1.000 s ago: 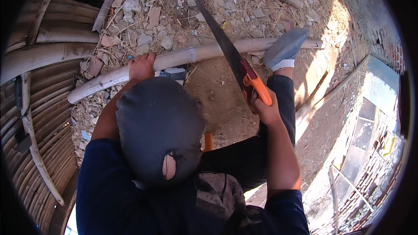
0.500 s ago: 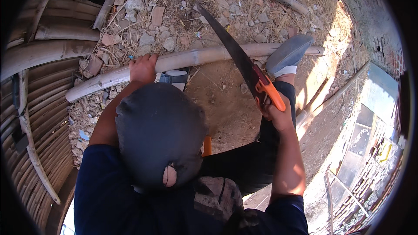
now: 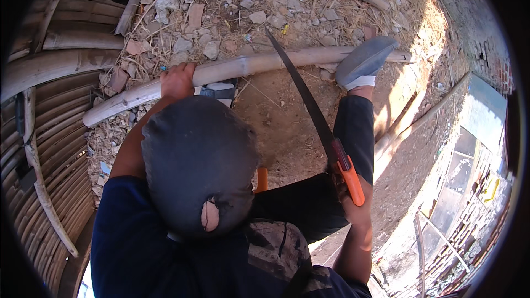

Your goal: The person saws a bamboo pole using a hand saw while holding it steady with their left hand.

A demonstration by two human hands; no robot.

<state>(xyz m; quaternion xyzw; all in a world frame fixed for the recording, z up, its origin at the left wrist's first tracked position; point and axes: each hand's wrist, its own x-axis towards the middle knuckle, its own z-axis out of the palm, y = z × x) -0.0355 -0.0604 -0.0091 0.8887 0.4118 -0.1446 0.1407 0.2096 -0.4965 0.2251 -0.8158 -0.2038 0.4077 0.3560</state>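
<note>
Beneath us we see the dirt ground point(image 3: 270, 124), strewn with rubble and straw toward the far side. The largest thing we are handling is the bamboo pole point(image 3: 248, 65), laid crosswise ahead of us, its long axis running from near left to far right and looking bowed in this wide view. Next in length comes the saw point(image 3: 309, 96). Its dark blade slants forward and leftward from our right side and passes over the pole at a steep angle, right of the pole's middle, with the tip beyond the far edge. From this height we cannot tell whether the teeth touch the bamboo.

Our right shoe point(image 3: 364, 65) rests over the pole near its right end. The left hand point(image 3: 178, 80) is nearer the pole, directly on it left of the blade; its fingers lie close together, bent over the far side, while the thumb is hidden from us. The right hand point(image 3: 359, 211) sits well back from the bamboo, beside our right leg point(image 3: 353, 127), its fingers wrapped around the orange handle point(image 3: 350, 179), so the pole lies ahead and to its left.
</note>
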